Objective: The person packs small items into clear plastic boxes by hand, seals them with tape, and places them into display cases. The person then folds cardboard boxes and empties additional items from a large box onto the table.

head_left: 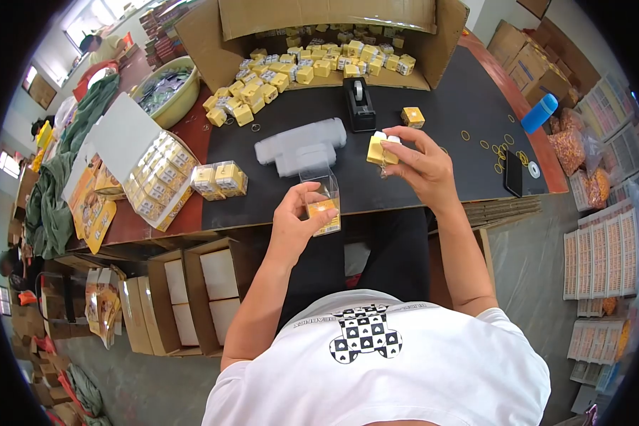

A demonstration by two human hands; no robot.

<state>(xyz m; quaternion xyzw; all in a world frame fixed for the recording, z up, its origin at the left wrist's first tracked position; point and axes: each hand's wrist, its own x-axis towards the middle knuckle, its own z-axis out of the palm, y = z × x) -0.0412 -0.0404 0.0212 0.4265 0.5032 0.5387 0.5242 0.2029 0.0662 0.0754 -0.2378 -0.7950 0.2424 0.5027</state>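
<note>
My left hand (299, 216) is closed round a clear plastic box (327, 186) with a small yellow block inside its lower part. To the right, my right hand (420, 165) pinches a small yellow and white block (380, 150), from which a small metal ring seems to hang. Behind my left hand, a stack of flat clear plastic sleeves (285, 148) lies on the black table top (433, 188). A single yellow block (412, 117) sits beyond my right hand.
A cardboard box (445, 42) spills many yellow blocks (291, 67). Nearby stand a tape dispenser (360, 106), packed clear boxes (220, 179) and an open white carton (160, 181). Rubber bands (500, 153), a phone (513, 174) and a blue bottle (539, 112) lie right. Another person (106, 48) is far left.
</note>
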